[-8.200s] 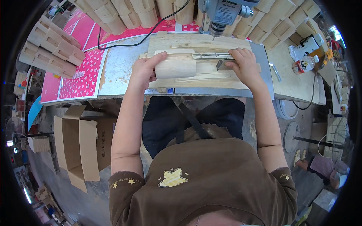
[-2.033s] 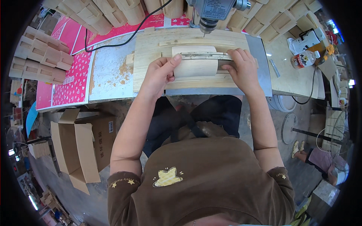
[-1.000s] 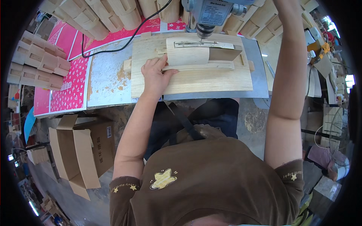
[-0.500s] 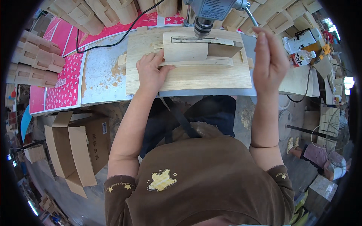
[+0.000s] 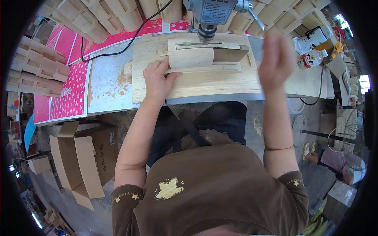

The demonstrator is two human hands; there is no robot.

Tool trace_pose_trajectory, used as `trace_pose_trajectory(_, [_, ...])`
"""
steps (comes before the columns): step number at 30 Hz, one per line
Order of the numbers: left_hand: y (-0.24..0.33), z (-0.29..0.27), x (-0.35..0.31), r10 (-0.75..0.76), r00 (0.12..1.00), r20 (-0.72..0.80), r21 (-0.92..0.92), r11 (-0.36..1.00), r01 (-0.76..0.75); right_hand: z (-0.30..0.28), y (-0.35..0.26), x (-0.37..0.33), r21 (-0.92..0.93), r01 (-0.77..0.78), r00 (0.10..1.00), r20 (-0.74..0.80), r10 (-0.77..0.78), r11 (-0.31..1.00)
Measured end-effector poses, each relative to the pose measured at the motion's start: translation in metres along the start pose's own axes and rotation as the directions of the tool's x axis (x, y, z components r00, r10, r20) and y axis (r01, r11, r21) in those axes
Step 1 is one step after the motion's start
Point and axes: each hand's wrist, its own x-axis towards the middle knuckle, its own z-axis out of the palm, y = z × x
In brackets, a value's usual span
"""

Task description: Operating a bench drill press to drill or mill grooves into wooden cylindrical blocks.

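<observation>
A pale curved wooden piece [image 5: 190, 58] with a flat brownish recess lies between wooden strips on a wide wooden board [image 5: 220, 83]. My left hand [image 5: 158, 78] grips the piece at its left end, fingertips against that end and thumb along the front strip. Above the piece's back edge hangs the chuck of a bench drill [image 5: 206, 33]; whether a bit touches the wood is hidden. My right hand [image 5: 277, 61] is raised right of the board, just below the tip of the drill's metal lever [image 5: 256, 19]. Motion smears its fingers, so contact with the lever is unclear.
Stacked wooden pieces [image 5: 37, 72] line the table's left and back. A black cable [image 5: 130, 46] curves over the back left. A bottle [image 5: 312, 59] stands at right. Below the table's left edge sits an open cardboard box [image 5: 88, 167]. Another person [image 5: 334, 160] is at far right.
My right hand has moved slightly and is now blurred by motion. The left hand keeps its place on the wooden piece. The whole view has shifted a little.
</observation>
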Motion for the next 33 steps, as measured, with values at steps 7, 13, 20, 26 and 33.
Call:
trace_pose_trajectory(7, [0.031, 0.023, 0.008, 0.068, 0.998, 0.018, 0.054, 0.996, -0.069, 0.036, 0.051, 0.145, -0.263, -0.248, 0.959, 0.066, 0.274, 0.932])
trace_pose_trajectory(13, [0.029, 0.025, 0.007, 0.006, 0.999, 0.034, -0.023, 1.0, -0.005, 0.013, 0.02, 0.133, -0.123, -0.222, 0.965, 0.118, 0.236, 0.967])
trace_pose_trajectory(20, [0.026, 0.024, 0.005, 0.015, 1.0, 0.018, 0.014, 1.0, -0.015, -0.013, -0.02, 0.03, -0.034, -0.294, 0.94, 0.17, 0.296, 0.955])
trace_pose_trajectory(26, [0.028, 0.025, 0.007, 0.04, 0.999, 0.017, -0.015, 0.999, -0.039, 0.023, -0.002, -0.038, 0.089, -0.225, 0.974, -0.018, 0.228, 0.97])
trace_pose_trajectory(33, [0.028, 0.028, 0.007, 0.039, 0.999, 0.0, -0.033, 0.999, -0.039, 0.027, 0.01, -0.045, 0.08, -0.144, 0.989, 0.036, 0.142, 0.986])
